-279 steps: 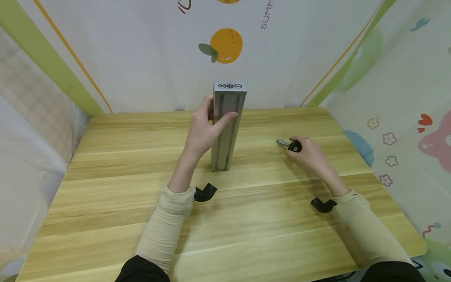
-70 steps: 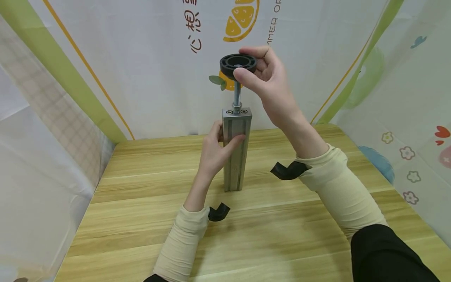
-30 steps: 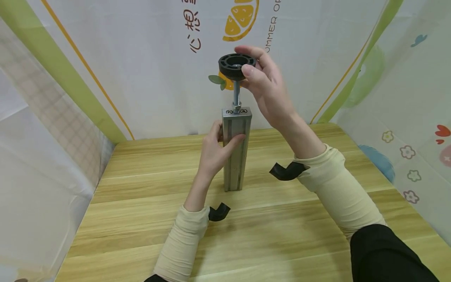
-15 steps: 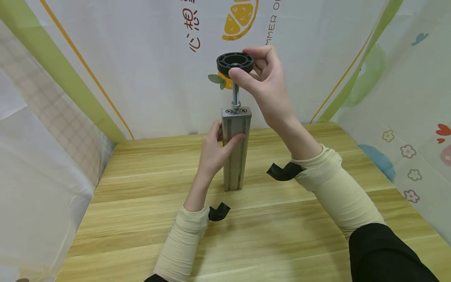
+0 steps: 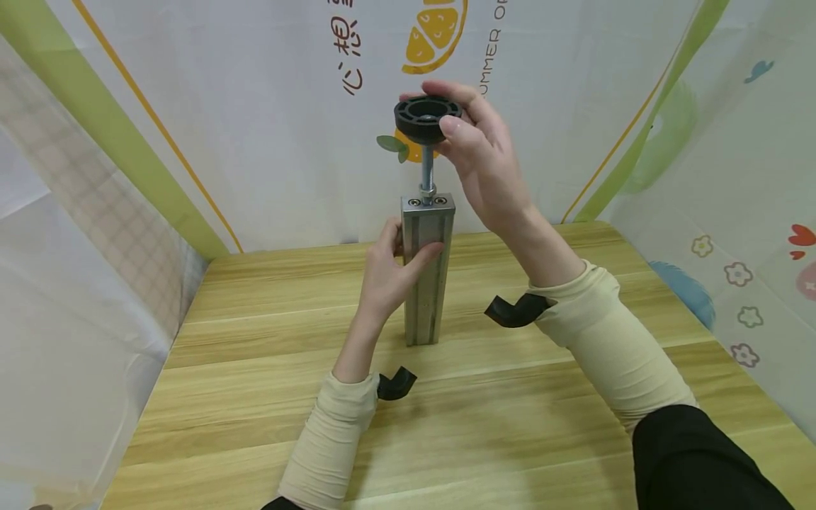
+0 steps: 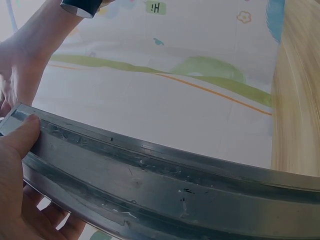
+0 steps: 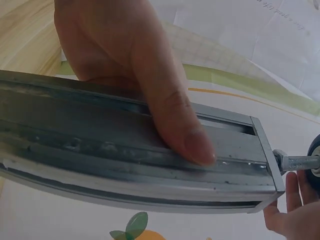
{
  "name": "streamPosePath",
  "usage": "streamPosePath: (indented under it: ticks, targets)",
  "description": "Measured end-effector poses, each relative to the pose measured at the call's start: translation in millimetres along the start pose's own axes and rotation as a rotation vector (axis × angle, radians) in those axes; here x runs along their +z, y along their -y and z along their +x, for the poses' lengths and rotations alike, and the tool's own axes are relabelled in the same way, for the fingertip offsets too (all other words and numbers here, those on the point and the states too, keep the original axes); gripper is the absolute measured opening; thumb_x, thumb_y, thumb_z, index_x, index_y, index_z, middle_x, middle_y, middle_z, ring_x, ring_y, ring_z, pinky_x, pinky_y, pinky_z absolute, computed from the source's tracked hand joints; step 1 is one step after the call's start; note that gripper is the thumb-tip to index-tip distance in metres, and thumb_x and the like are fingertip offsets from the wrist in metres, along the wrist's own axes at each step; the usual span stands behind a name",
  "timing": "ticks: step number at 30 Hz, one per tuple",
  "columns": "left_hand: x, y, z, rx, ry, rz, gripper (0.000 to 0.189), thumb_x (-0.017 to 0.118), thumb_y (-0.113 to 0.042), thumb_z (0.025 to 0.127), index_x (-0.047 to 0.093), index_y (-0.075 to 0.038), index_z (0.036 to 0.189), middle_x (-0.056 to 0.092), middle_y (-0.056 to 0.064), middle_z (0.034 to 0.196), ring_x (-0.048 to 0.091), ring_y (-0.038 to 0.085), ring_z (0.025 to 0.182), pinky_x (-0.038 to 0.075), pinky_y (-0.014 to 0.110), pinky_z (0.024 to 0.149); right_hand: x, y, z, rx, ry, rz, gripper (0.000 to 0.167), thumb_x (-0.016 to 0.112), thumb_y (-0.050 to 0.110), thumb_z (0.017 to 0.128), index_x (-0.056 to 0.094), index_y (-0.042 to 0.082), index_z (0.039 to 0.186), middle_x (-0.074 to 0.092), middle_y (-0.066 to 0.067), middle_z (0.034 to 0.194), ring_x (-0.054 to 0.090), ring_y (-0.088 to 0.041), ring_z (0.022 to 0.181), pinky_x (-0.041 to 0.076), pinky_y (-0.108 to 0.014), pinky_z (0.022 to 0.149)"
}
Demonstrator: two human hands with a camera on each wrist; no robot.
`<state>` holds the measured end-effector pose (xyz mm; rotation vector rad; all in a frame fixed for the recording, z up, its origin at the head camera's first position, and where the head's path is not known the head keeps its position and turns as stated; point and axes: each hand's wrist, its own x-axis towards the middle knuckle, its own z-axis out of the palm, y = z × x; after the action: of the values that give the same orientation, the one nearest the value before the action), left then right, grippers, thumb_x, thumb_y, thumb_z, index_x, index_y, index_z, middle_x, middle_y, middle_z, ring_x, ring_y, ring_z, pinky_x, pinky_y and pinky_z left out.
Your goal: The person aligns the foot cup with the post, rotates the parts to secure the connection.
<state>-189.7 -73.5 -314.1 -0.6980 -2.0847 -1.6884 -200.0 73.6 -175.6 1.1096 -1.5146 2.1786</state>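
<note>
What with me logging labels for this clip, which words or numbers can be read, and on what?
"心想": white backdrop, head view; next character cut off.
"UMMER O": same backdrop, head view; both ends incomplete.
"Hi": green patch, left wrist view, upside down.
Cursive line, right wrist view: too blurred to read surely.
Metal bar, black disc: no readable text.

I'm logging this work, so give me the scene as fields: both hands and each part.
left hand: grips the metal bar's upper part
right hand: thumb and fingers at the black disc's rim
metal bar: upright on the wooden table
black disc: at the threaded rod's upper end
threaded rod: upright at the bar's top; depth inside hidden
nut: on the rod, near the bar
</note>
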Motion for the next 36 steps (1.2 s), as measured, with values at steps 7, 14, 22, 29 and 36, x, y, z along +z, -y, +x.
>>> streamPosePath:
  ticks: [7, 14, 22, 29, 36]
  targets:
    - [0.1, 1.1, -0.2, 0.003, 0.0, 0.009, 0.04, 0.078, -0.019, 0.091, 0.059, -0.005, 0.123, 0.073, 0.013, 0.102, 0.065, 0.019, 0.089, 0.052, 0.033, 0.083, 2, 2, -1.7, -0.002, -0.091, -0.05, 0.039, 0.057, 0.001, 0.09, 0.055, 0.0, 0.129, 0.068, -0.015, 0.125, 0.064, -0.024, 0.117, 0.052, -0.03, 0.1]
    - [0.3, 1.4, 0.5, 0.0, -0.008, 0.011, 0.04, 0.078, -0.019, 0.091, 0.058, -0.005, 0.123, 0.074, 0.013, 0.102, 0.066, 0.019, 0.089, 0.052, 0.033, 0.083, 9, 4, -3.4, -0.052, -0.179, -0.221, 0.044, 0.072, 0.001, 0.084, 0.052, 0.003, 0.123, 0.065, -0.008, 0.119, 0.061, -0.022, 0.109, 0.053, -0.031, 0.098]
    - [-0.1, 2.8, 0.4, 0.002, 0.0, 0.014, 0.04, 0.078, -0.025, 0.091, 0.059, -0.006, 0.122, 0.074, 0.012, 0.101, 0.065, 0.016, 0.088, 0.052, 0.032, 0.082, 0, -4, 0.9, 0.009, -0.018, -0.008, 0.05, 0.053, 0.017, 0.091, 0.053, 0.001, 0.139, 0.063, -0.016, 0.128, 0.061, -0.026, 0.117, 0.046, -0.037, 0.1]
    - [-0.1, 2.4, -0.4, 0.005, -0.002, 0.013, 0.039, 0.078, -0.022, 0.091, 0.058, -0.006, 0.121, 0.074, 0.012, 0.101, 0.065, 0.018, 0.088, 0.052, 0.033, 0.083, -1, -3, 0.6, 0.067, -0.014, 0.062, 0.042, 0.054, 0.015, 0.091, 0.057, 0.004, 0.131, 0.061, -0.014, 0.126, 0.061, -0.026, 0.116, 0.046, -0.037, 0.104]
    - [-0.2, 1.8, 0.0, 0.006, -0.004, 0.013, 0.039, 0.078, -0.022, 0.091, 0.058, -0.006, 0.122, 0.074, 0.012, 0.102, 0.067, 0.019, 0.089, 0.053, 0.033, 0.084, 6, 4, -0.5, 0.056, -0.126, -0.051, 0.041, 0.063, -0.001, 0.087, 0.051, 0.003, 0.126, 0.062, -0.011, 0.118, 0.061, -0.021, 0.112, 0.052, -0.025, 0.095]
